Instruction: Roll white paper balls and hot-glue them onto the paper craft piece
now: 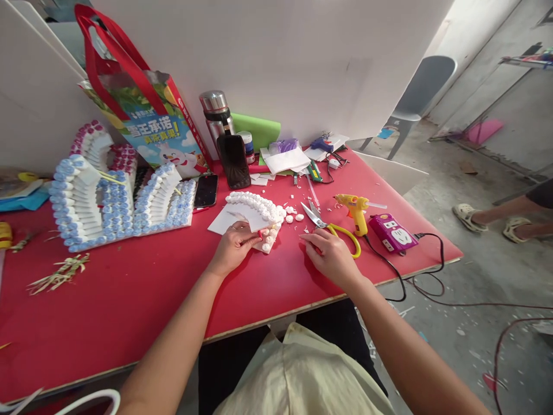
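Observation:
My left hand (235,246) is closed on the lower edge of a white fan-shaped board (224,216) lying on the red table. Rounded white pieces (254,200) run in rows along its curved top edge and down its right side. A small red spot shows by my left fingertips; what it is I cannot make out. My right hand (330,253) rests on the table right of the board, fingers stretched out and apart, with nothing visible in them. Just beyond it lie yellow-handled scissors (345,235), partly behind the hand. Several loose white pieces (290,218) lie between board and scissors.
A yellow glue gun (355,210) stands beside a purple power socket (393,233), whose cord hangs over the edge. Finished-looking blue-and-white fan pieces (93,204) stand left. Behind are a phone (206,191), a dark upright object (233,161), a flask (213,115) and a bag (151,127).

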The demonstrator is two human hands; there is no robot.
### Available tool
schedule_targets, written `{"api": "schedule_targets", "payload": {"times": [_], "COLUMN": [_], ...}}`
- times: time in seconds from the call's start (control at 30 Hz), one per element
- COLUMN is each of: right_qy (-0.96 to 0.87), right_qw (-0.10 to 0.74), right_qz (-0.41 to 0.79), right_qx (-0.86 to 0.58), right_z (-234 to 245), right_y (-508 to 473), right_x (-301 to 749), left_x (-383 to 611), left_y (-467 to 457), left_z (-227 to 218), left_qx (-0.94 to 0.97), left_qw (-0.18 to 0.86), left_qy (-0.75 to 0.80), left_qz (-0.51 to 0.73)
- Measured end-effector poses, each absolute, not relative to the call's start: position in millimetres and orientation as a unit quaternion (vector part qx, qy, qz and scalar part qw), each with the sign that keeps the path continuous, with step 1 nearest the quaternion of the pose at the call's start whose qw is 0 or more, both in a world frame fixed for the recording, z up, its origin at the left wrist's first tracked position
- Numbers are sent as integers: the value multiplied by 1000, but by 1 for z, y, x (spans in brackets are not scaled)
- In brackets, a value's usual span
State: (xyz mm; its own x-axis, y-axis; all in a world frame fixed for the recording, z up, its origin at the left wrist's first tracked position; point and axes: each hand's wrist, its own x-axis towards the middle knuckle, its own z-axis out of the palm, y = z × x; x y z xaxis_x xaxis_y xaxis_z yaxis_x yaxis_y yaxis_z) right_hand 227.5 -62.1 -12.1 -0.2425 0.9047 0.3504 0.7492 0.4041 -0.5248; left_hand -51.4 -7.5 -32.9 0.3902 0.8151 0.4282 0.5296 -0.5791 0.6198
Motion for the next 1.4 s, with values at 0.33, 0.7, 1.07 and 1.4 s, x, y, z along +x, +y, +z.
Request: {"api": "schedule_targets", "payload": {"times": [0.33, 0.7, 1.07, 1.4], "right_qy": [-783, -818, -690, -471], "right_qw": [264, 136, 396, 399], "right_qz": [75, 17, 267, 683], "right_qx": [-558, -558, -543, -392], "right_z": [-3, -6, 11, 15], "right_y": [-25, 16, -47, -89], "right_x": [227, 196, 209, 188], "left_x": [-51, -50, -59, 1], "left_y": [-7, -11, -39, -111], "left_z": [-33, -26, 4, 15], "left_qx": [809, 789, 720, 714], "left_qw": [208, 245, 210, 276], "left_qy": [411, 424, 491, 465], "left_qz": [364, 372, 443, 444]}}
